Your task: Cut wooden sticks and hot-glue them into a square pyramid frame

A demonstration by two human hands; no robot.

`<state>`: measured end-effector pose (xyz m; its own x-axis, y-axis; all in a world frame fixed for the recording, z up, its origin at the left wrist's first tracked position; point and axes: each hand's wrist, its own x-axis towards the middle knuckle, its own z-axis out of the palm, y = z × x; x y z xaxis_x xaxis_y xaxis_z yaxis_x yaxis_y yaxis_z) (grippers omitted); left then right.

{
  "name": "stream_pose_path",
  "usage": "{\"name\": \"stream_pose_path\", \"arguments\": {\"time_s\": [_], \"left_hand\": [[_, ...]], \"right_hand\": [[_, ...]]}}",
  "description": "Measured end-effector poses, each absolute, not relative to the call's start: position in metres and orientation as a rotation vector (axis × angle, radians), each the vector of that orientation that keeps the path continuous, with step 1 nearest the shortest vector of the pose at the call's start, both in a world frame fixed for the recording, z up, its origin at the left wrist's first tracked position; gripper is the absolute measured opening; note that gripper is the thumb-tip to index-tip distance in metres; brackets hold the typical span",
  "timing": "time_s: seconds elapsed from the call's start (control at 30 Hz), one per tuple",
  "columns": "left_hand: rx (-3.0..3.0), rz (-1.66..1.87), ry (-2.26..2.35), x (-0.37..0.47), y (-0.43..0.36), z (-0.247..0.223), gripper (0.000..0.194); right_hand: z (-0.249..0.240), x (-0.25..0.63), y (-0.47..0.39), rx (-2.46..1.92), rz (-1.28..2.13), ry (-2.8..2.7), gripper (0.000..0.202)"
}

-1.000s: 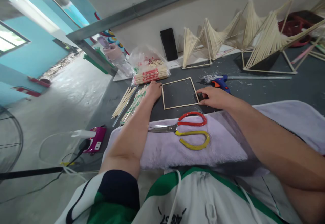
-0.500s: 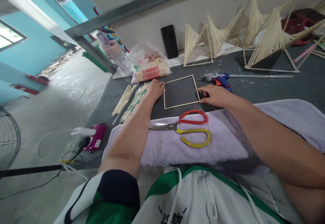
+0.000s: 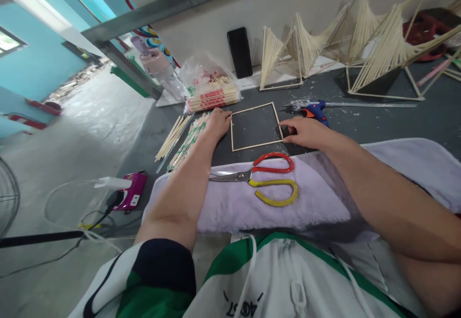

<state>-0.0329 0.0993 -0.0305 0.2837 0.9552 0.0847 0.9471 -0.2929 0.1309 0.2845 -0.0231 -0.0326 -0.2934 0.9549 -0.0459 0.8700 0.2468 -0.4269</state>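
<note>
A square frame of thin wooden sticks (image 3: 257, 145) lies flat on the dark table between my hands. My left hand (image 3: 218, 123) is closed at its left side, near the upper corner, with fingertips on the stick. At the right side, my right hand (image 3: 304, 131) pinches the frame's edge between thumb and fingers. Just behind the right hand is a blue hot glue gun (image 3: 317, 111), a long clear glue stick (image 3: 370, 105) sticking out of it. Scissors (image 3: 248, 176) with one red and one yellow handle rest on a lilac towel (image 3: 230, 214) nearer my body.
Wrapped sticks (image 3: 187, 142) and loose sticks (image 3: 173, 138) lie left of my left hand. A bagged bundle of sticks (image 3: 212, 98), a bottle (image 3: 158, 68) and a phone (image 3: 240, 53) stand behind. Stick models (image 3: 306, 51) line the wall. A purple power strip (image 3: 133, 193) sits at left.
The view has shifted slightly, so most things sit a little higher and further left. Both hands keep their places at the stick frame.
</note>
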Motion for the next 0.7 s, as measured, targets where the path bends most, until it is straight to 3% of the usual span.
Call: {"name": "stream_pose_path", "arguments": {"time_s": [0.7], "left_hand": [[2.417,0.351,1.752,-0.042,0.089,-0.036,0.048]], "right_hand": [[-0.03,0.292,-0.038,-1.723,0.653,-2.227,0.061]]}}
